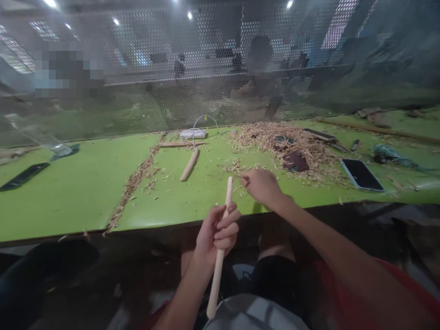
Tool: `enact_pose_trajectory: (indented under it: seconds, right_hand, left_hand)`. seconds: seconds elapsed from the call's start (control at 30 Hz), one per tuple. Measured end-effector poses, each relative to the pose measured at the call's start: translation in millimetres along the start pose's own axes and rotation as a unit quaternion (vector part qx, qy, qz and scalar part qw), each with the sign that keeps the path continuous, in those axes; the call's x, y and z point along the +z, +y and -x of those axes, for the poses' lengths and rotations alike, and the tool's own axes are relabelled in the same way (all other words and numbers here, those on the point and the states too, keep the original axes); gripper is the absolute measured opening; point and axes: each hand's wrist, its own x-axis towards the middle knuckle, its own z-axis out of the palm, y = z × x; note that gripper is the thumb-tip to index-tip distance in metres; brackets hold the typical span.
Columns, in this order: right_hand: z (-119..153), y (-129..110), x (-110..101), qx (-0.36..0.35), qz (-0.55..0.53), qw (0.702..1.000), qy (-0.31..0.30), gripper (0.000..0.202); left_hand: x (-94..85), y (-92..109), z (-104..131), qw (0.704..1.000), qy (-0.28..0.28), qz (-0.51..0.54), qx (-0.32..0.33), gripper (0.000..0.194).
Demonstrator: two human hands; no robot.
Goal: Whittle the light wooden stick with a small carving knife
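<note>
My left hand [220, 227] is wrapped round a smooth, pale wooden stick [215, 284]. The stick stands at a slant, its rounded upper end above my fingers and its lower end near my lap. Close to the right of that upper end is my right hand [261, 185], closed over the front of the green table. Something small and thin seems to poke out at its fingertips, but what it is I cannot make out. Beyond my hands, a shorter wooden stick [189, 165] lies on the table with a thin pale cord rising from its far end.
Wood shavings [268, 137] heap at the back right around a dark cloth-like piece [295, 162]. A phone [362, 174] lies to the right, near teal netting or cord [392, 156]. Another dark phone-like slab [24, 176] is far left. A perforated screen [206, 68] borders the green table [75, 192].
</note>
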Motion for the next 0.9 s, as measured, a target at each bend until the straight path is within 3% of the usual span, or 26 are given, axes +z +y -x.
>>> enact_pose_trajectory:
  seconds: [0.13, 0.27, 0.43, 0.6, 0.67, 0.8, 0.9]
  right_hand:
    - [30.0, -18.3, 1.4, -0.021, 0.032, 0.998, -0.046, 0.028]
    - [34.3, -22.1, 6.1, -0.035, 0.05, 0.998, -0.036, 0.032]
    - [20.9, -14.9, 15.4, -0.051, 0.038, 0.998, -0.001, 0.033]
    - [-9.5, 12.2, 14.9, 0.031, 0.013, 0.999, -0.007, 0.035]
    - [-14.1, 22.5, 9.5, 0.057, 0.004, 0.998, -0.011, 0.029]
    - [8.3, 18.5, 0.2, 0.033, -0.009, 0.999, 0.022, 0.028]
    - [36.7, 1.0, 0.8, 0.001, 0.013, 1.0, 0.001, 0.028]
  left_hand:
    - [-7.6, -2.6, -1.7, 0.999, -0.024, 0.013, -0.026, 0.009]
    - [-8.4, -6.0, -4.6, 0.999, -0.018, -0.011, -0.026, 0.009]
    - [-7.8, -11.3, -6.9, 0.996, 0.023, -0.085, 0.007, 0.013]
    - [-0.8, -28.5, -1.3, 0.986, 0.01, -0.139, -0.089, 0.013]
    - [2.9, -31.2, -0.4, 0.987, 0.003, -0.133, -0.085, 0.013]
    - [5.3, -24.7, -2.5, 0.994, 0.02, -0.095, -0.048, 0.014]
    - [3.7, -19.7, -3.4, 0.996, 0.03, -0.079, -0.033, 0.012]
